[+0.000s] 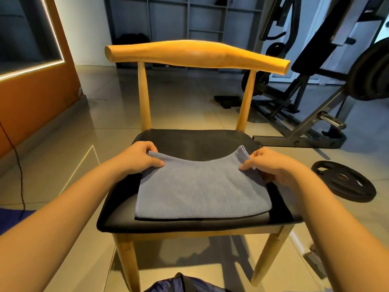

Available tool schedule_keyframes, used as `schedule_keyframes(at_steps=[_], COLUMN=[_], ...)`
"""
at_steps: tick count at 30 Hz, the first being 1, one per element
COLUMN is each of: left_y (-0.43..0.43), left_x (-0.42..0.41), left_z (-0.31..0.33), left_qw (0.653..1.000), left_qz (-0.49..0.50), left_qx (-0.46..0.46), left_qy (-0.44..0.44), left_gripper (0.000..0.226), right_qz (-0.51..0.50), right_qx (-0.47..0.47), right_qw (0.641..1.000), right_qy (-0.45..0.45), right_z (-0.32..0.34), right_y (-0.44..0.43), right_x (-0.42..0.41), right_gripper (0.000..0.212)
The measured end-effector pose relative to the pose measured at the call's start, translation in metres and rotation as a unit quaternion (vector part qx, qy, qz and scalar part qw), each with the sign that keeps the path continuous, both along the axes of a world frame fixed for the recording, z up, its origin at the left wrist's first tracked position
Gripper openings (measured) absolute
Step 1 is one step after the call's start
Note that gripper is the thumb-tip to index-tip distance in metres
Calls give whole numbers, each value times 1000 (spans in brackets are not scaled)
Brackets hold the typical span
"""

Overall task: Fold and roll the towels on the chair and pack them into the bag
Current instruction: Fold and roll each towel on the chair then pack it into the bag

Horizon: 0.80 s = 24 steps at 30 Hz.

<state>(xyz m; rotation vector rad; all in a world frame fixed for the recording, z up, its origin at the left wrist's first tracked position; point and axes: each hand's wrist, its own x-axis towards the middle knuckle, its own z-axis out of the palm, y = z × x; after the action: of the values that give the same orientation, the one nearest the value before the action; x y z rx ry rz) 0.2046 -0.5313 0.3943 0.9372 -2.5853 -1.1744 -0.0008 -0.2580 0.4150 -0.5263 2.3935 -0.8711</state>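
Across the pale tiled floor, the black steel weight machine filled the right side of your view, well apart from your hands. Directly in front of you stood the light wooden chair with the curved backrest and black padded seat, its seat facing you. On that seat lay the grey-blue terry towel, folded into a broad rectangle. Its near edge rested flat along the front of the seat, and its far edge was raised off the cushion and sagged in a curve between your two hands. A thin dark band showed under the towel's near edge. It may have been a second, black cloth, though against the black seat that could not be told for sure. To the right of the chair a round black iron weight plate lay flat on the tiles. At the bottom edge of the view, only the top of the dark blue fabric bag showed, on the floor before the chair. Your left hand had its fingers curled round the towel's far left corner, thumb on top. Your right hand pinched the far right corner in the same way.
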Motion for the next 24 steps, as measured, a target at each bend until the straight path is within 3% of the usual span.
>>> schedule_keyframes(at_steps=[4,7,9,12,15,18,20,24], left_y=[-3,-4,-8,-17,-11,24,46,38], left_x=[8,10,7,-2,-12,-14,-9,17], left_z=[-1,-5,-6,-8,-12,-10,-10,-5], left_qw=[996,992,984,952,925,939,949,906], left_qz=[28,40,63,90,68,33,13,97], left_qx=[75,78,13,-184,-336,-328,-313,-387], left_qy=[45,89,169,227,167,100,-14,-140], left_gripper=[17,16,18,27,41,20,32,53], right_qz=[-1,-35,-51,-47,-4,-45,-100,-99], right_qx=[1,-76,-129,-125,-82,-105,-125,-94], right_qw=[997,990,981,979,978,979,981,990], right_qy=[-76,-115,-137,-153,-190,-170,-111,-47], right_z=[-1,-5,-9,-19,-17,-13,-18,-21], right_y=[6,2,-4,-7,1,2,-4,-12], right_x=[-11,-16,-14,-4,7,9,11,15], right_gripper=[31,28,23,25,29,39,37,17])
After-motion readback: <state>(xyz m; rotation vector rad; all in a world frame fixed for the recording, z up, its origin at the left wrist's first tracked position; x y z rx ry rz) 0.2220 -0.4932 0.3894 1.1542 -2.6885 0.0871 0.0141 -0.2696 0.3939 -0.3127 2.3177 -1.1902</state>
